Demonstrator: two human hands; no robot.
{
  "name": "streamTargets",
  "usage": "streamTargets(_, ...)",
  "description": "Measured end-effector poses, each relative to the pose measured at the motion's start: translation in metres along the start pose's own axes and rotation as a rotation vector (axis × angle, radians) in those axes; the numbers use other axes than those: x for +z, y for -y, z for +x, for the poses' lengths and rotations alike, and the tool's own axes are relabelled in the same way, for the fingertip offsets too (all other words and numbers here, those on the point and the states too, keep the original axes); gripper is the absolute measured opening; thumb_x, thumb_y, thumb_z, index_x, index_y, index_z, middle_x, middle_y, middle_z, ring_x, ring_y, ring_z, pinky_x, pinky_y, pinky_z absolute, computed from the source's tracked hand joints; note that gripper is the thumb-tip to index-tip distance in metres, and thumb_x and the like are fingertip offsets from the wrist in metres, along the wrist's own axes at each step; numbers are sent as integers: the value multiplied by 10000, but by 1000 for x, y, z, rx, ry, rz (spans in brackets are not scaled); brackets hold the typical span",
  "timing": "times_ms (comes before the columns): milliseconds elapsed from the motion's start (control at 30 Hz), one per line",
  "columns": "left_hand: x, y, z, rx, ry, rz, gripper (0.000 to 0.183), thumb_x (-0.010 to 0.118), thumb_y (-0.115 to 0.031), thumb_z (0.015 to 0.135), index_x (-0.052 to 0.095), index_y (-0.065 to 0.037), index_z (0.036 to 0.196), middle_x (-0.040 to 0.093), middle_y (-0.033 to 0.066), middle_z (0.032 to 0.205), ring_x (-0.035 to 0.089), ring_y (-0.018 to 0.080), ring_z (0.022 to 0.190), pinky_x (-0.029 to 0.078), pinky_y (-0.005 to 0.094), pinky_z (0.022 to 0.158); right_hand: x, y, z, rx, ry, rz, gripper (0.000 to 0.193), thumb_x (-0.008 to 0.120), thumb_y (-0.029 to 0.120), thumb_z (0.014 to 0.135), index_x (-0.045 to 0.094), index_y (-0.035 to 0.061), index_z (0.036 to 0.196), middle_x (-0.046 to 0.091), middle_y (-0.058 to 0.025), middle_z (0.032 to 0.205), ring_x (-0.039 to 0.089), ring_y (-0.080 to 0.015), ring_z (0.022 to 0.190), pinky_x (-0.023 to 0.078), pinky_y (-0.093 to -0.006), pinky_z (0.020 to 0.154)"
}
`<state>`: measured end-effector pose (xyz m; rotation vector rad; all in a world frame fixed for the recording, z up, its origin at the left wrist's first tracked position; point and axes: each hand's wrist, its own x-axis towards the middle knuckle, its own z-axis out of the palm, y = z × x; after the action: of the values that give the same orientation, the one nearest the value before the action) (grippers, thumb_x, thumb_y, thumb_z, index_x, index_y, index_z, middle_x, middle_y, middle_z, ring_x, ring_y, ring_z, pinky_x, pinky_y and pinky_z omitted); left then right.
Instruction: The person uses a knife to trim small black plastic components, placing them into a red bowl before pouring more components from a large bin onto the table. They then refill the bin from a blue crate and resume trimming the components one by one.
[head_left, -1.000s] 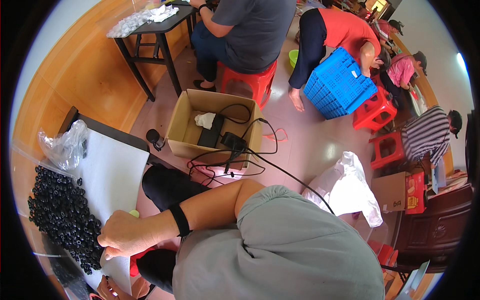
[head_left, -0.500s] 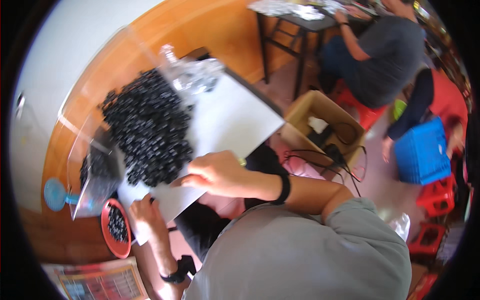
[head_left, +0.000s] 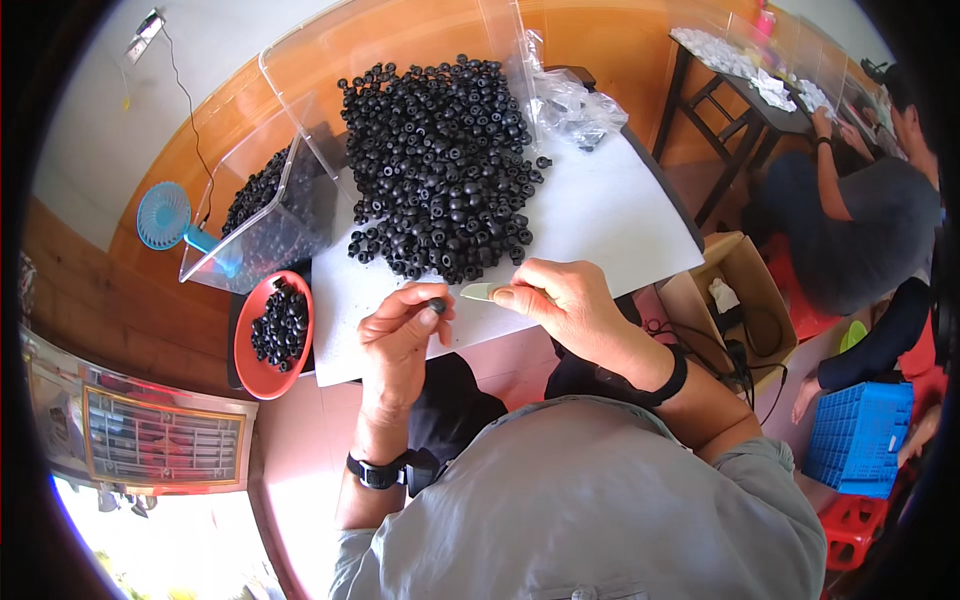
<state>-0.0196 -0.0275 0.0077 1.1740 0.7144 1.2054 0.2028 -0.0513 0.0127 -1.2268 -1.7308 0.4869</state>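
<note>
My left hand pinches a small black round plastic piece between thumb and fingers, just past the table's near edge. Gripped in my right hand is a small knife, its pale blade pointing left at the piece; a narrow gap separates them. Beyond both hands, a big heap of similar black pieces with holes spreads over the white tabletop. An orange-red bowl at the table's left side holds more of them.
Clear plastic panels stand behind the heap, with a clear bin of black pieces at left. A blue fan, a plastic bag and a cardboard box with cables surround the table. Two people sit at right near a blue crate.
The view has swung, so the table sits more squarely ahead. My left hand has come up from the table's left edge near the bowl and is now close to the right hand.
</note>
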Motion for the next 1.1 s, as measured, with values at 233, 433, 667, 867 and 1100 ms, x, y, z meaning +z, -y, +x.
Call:
streamTargets(233,9,9,3,-74,130,-169,266,568,15,937,648,38,1190,609,89,941,576,174,776,483,278,683,7,-4,1,9,-15,-53,374,718,331,859,536,68,666,478,-99,509,503,-285,450,369,-393,448)
streamTargets(433,9,15,3,-37,138,-115,277,571,30,929,659,24,1191,599,82,946,573,173,780,476,277,685,8,-4,2,-25,-13,-104,390,724,328,854,511,74,648,489,-98,514,503,-289,449,365,-394,441)
streamTargets(667,7,17,4,-50,137,-116,263,583,24,923,668,28,1173,596,84,953,578,178,771,480,283,670,9,-4,3,-80,-24,-150,391,719,328,853,507,72,648,511,-105,533,527,-300,464,379,-403,444)
streamTargets(867,6,17,4,-76,131,-142,258,562,33,924,669,33,1158,597,92,957,579,181,752,474,279,656,7,-8,4,-115,10,-135,385,713,327,859,510,72,653,521,-104,545,546,-296,484,390,-401,452)
streamTargets(1100,11,17,5,-96,96,-164,234,529,63,918,675,47,1100,601,102,1007,577,182,724,470,277,644,11,-13,2,-143,-32,-143,384,710,338,856,513,77,656,526,-107,557,554,-298,497,399,-399,465)
